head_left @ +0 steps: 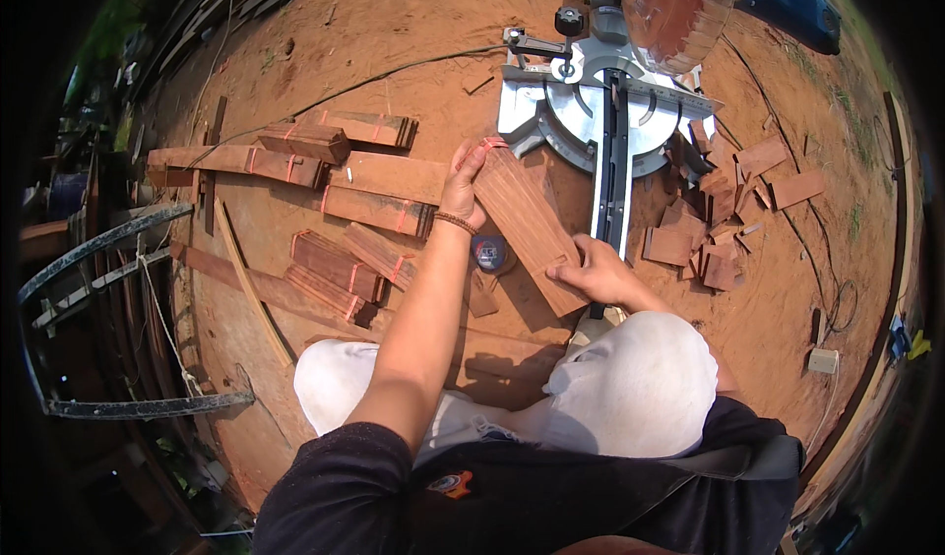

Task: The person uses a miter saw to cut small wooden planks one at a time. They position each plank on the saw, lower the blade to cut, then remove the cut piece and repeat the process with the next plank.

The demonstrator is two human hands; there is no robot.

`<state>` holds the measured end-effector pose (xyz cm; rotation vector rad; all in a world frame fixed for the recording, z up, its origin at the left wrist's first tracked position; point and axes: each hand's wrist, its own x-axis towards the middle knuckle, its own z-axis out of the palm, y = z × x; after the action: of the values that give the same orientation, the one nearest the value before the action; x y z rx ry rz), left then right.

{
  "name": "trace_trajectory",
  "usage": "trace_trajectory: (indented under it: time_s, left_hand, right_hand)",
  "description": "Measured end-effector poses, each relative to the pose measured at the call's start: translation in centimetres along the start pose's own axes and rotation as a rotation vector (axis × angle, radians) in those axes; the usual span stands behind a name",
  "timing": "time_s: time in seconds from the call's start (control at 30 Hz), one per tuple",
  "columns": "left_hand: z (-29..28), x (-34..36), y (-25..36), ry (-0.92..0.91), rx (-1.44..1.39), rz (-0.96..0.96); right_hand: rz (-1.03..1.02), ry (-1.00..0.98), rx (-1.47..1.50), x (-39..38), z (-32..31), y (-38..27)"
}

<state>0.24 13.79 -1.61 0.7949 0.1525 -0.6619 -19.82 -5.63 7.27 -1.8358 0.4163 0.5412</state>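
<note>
A bundle of thin reddish wood slats (527,225) lies slanted in front of me, held at both ends. My left hand (463,183) grips its far end, where a red rubber band (492,144) wraps it. My right hand (596,272) holds the near end, thumb on top. Just beyond the bundle stands a mitre saw (600,112) with a round silver base and raised blade guard. A blue and red tape measure (489,253) lies on the ground under the bundle.
Several banded slat bundles (340,206) lie on the red earth to the left. Small wood offcuts (724,220) are scattered right of the saw. A black cable (374,78) runs across the ground. A white power socket block (823,360) sits at right. My knees (630,383) in white trousers are below.
</note>
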Motion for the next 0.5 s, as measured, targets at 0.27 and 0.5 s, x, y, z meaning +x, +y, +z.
trace_trajectory:
  time_s: [0.27, 0.5]
  left_hand:
    - [-1.2, 3.1, 9.2, 0.624, 0.462, 0.188]
    - [5.0, -3.8, -0.7, -0.105, 0.466, -0.471]
  right_hand:
    - [0.049, -0.146, 0.418, -2.3, 1.6, 3.6]
    - [-0.072, 0.14, 0.865, 1.8, 5.6, 5.5]
